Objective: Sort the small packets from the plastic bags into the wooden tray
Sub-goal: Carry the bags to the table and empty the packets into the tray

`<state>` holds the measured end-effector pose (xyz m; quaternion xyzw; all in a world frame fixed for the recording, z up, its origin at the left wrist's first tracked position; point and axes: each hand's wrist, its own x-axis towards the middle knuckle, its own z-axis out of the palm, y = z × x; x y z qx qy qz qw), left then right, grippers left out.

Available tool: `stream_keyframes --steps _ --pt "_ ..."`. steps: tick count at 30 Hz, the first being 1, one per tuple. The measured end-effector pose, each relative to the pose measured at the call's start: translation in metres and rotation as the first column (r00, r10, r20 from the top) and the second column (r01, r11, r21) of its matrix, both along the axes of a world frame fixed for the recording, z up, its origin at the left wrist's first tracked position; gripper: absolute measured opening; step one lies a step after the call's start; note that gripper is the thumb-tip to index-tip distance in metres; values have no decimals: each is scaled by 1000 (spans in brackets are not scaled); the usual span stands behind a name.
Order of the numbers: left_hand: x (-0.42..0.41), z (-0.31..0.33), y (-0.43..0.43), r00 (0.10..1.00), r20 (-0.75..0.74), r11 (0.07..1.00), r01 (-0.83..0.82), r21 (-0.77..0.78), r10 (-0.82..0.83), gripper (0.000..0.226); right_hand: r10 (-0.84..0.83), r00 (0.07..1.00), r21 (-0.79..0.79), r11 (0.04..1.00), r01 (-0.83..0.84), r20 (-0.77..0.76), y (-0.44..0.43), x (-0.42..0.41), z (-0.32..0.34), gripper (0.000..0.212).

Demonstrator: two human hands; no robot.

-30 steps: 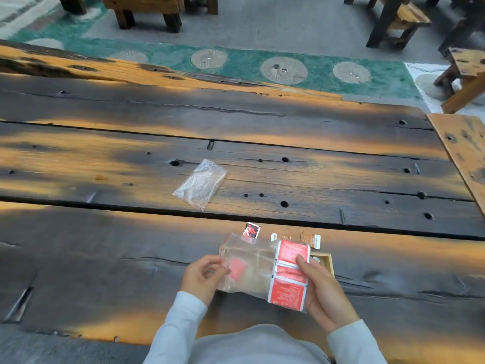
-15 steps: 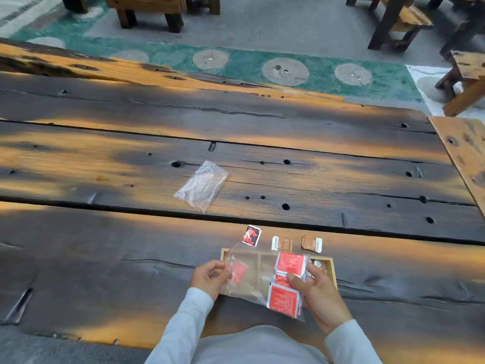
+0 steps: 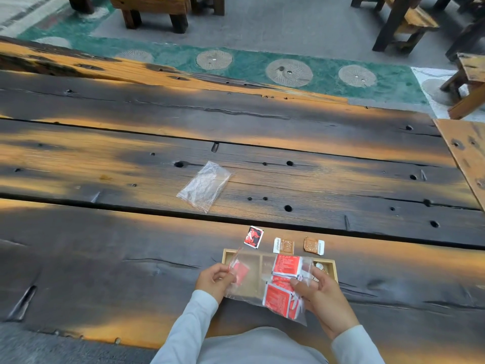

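Both my hands hold a clear plastic bag [image 3: 252, 285] with several red packets [image 3: 278, 299] inside, over the near table edge. My left hand [image 3: 214, 281] pinches the bag's left end, where one red packet [image 3: 240, 271] sits. My right hand [image 3: 319, 298] grips the right end and the stacked packets through the plastic. The wooden tray [image 3: 331, 264] lies under the bag, mostly covered; its compartments show through. Just beyond the tray lie a red-and-black packet [image 3: 253, 236] and two brown-and-white packets [image 3: 283, 245] [image 3: 314, 244].
An empty clear bag [image 3: 204, 185] lies flat on the middle plank of the dark wooden table [image 3: 105, 258]. Another table edge [image 3: 467, 153] sits at the right. Wooden benches [image 3: 154, 9] and stools stand on the floor beyond.
The bag with red packets has come down lower over the tray and now lies flatter. Both hands have spread apart slightly, still holding its ends.
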<state>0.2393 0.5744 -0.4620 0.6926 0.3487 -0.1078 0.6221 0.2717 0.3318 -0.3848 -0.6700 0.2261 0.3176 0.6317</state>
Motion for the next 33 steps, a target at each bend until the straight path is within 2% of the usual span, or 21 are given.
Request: stream_keyframes --steps 5,11,20,29,33 --pt "-2 -3 2 1000 -3 1000 4 13 -4 21 -31 999 -11 999 31 38 6 -1 3 25" --pt "-3 -2 -2 1000 4 1000 11 12 -11 19 -43 998 -36 998 44 43 8 -3 0 22" --pt "-5 3 -4 1000 19 999 -3 -32 4 20 -135 990 29 991 133 50 -2 -4 -6 28" --pt "-9 -5 -1 1000 0 1000 -13 -5 13 4 -159 986 38 987 157 58 -2 -3 -10 29" --pt "-8 -6 -1 1000 -3 1000 -22 0 22 7 -182 981 98 980 176 60 -1 -1 -5 30"
